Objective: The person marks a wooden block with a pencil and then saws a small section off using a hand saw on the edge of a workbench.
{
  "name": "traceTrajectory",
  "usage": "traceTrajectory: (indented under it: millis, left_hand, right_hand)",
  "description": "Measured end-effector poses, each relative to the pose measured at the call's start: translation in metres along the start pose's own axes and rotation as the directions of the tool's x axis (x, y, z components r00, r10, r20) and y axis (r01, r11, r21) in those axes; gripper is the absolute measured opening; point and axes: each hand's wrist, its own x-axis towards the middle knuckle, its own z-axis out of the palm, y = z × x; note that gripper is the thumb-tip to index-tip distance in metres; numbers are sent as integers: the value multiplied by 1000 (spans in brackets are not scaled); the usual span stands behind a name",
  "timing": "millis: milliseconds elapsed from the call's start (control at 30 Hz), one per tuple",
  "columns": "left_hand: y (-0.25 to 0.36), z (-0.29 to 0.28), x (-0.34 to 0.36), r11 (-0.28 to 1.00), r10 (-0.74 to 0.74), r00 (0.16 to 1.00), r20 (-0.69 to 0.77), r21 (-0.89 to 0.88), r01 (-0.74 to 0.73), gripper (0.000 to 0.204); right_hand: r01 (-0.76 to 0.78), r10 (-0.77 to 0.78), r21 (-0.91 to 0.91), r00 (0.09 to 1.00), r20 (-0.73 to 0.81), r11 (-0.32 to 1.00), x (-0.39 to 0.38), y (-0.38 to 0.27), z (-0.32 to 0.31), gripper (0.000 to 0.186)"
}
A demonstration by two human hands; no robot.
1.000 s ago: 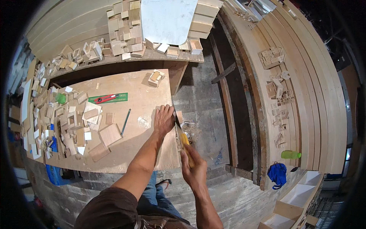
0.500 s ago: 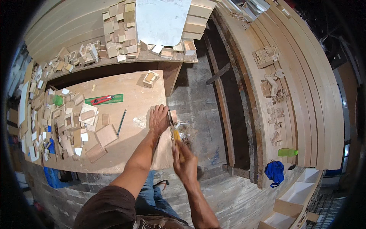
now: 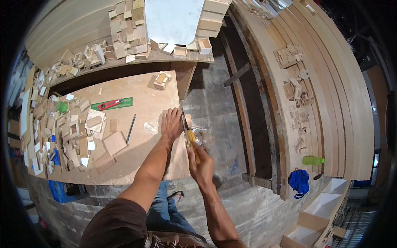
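My left hand (image 3: 172, 123) lies flat near the right edge of the wooden table (image 3: 157, 95), fingers stretched out and pressing down. A small wood piece (image 3: 188, 120) juts past the edge beside its fingertips; whatever lies beneath the palm is hidden. Wrapped round a yellow handle, my right hand (image 3: 201, 165) grips what looks like a hand saw (image 3: 190, 135). Its thin metal blade stands nearly edge-on between my left fingers and the jutting wood; teeth cannot be made out. Left of my left hand is a small pile of pale shavings (image 3: 150, 127).
A pencil (image 3: 131, 128), a red utility knife (image 3: 110, 104) on a green ruler (image 3: 127, 102), and many wood offcuts (image 3: 74, 128) cover the table's left. A small wooden box (image 3: 162, 80) stands at the far corner. Long boards (image 3: 326, 103) and a blue bag (image 3: 298, 183) are at right.
My right hand and the saw have moved a little forward, away from me, along the table edge. My left hand stays in place; the whole view has shifted slightly.
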Motion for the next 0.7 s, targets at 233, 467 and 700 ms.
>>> traceTrajectory:
  millis: [233,467,700]
  left_hand:
    - [-1,-1,7,998,-28,997,75,62,23,26]
    - [2,-1,9,1000,14,1000,-21,-10,-14,29]
    - [-1,3,7,999,-24,999,27,39,23,21]
  right_hand:
    - [-118,118,36,993,-5,992,-75,-34,-40,28]
    - [-82,82,3,996,24,997,7,-5,3,30]
    - [-3,3,-4,1000,4,1000,-98,-4,-44,34]
